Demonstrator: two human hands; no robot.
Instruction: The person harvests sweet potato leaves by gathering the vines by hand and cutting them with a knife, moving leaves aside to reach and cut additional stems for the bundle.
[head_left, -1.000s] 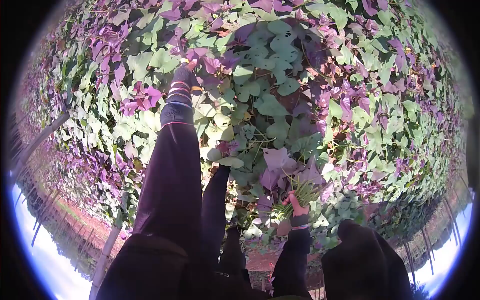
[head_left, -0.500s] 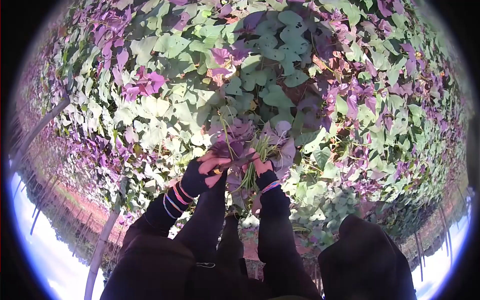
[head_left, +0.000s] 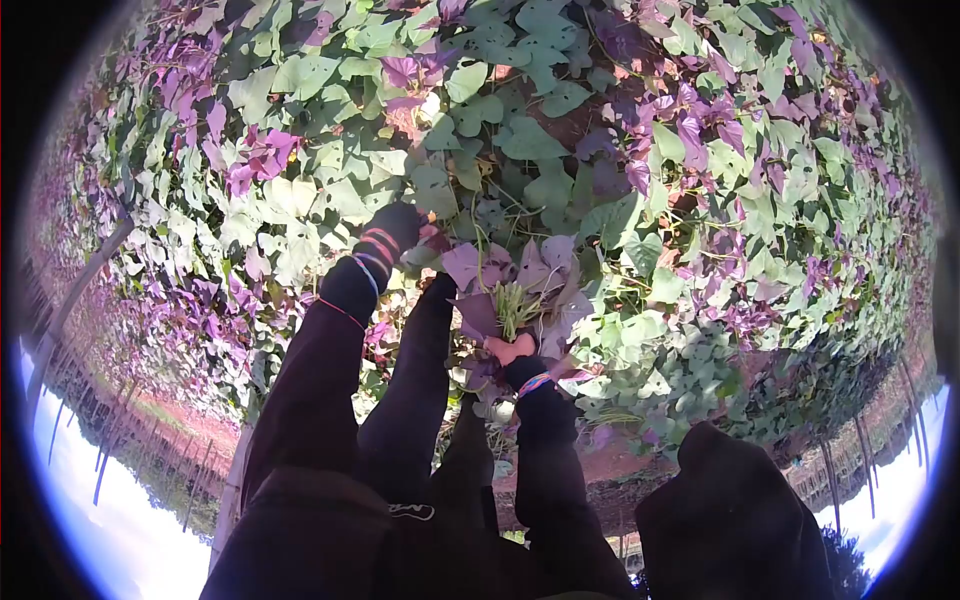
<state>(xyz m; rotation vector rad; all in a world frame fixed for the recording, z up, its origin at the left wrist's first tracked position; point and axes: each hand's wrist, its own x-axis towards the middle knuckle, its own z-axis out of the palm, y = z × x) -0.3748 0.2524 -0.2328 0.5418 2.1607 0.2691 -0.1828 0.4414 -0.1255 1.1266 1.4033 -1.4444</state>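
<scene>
My right hand [head_left: 512, 348] is closed round a bunch of cut leafy stems [head_left: 515, 308], whose pale green stalks point up and whose purple leaves spread at the sides. Further forward and to the left, my left hand [head_left: 428, 238] reaches in among the vines; its fingers are mostly hidden by the dark sleeve and leaves. Coloured bands [head_left: 378, 250] circle the left wrist, and another band [head_left: 535, 384] is on the right one. Green leaves [head_left: 530, 140] with small holes lie just ahead of both hands.
Dense green and purple foliage [head_left: 700, 130] covers the ground all round. Wooden poles [head_left: 85, 275] stand at the left, and thinner stakes [head_left: 833, 480] at the lower right. My dark-clothed knee [head_left: 730, 500] is at the lower right.
My left hand has left the bunch and moved forward and up into the vines. My right hand still holds the bunch, slightly lower, with the stalk ends now more visible.
</scene>
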